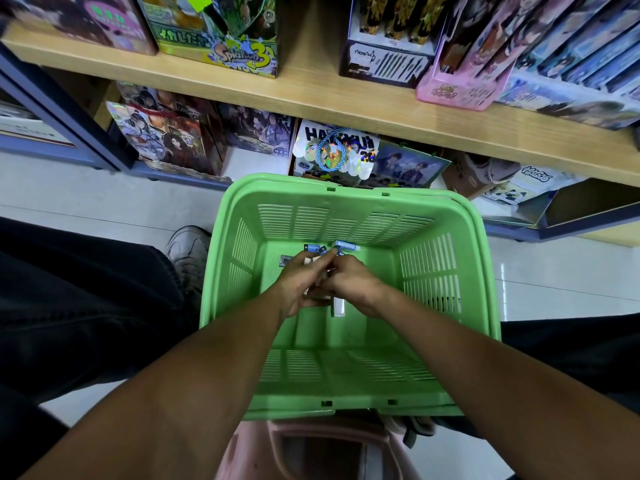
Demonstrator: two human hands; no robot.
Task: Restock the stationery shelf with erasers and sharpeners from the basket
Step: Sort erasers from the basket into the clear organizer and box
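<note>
A green plastic basket stands on the floor before the shelf. Both my hands are down inside it, close together. My left hand is closed around several small pale erasers. My right hand pinches a small item against the left hand's bundle; its fingertips hide it. Blue-wrapped erasers and a dark small packet lie on the basket floor just beyond my fingers. A small grey sharpener lies to the left, and a clear oblong piece lies under my right wrist.
The wooden shelf board runs above the basket, loaded with boxed goods such as a Splatoon 3 box and a pink display box. Gift bags fill the lower shelf. A pink stool sits beneath me; my shoe rests left of the basket.
</note>
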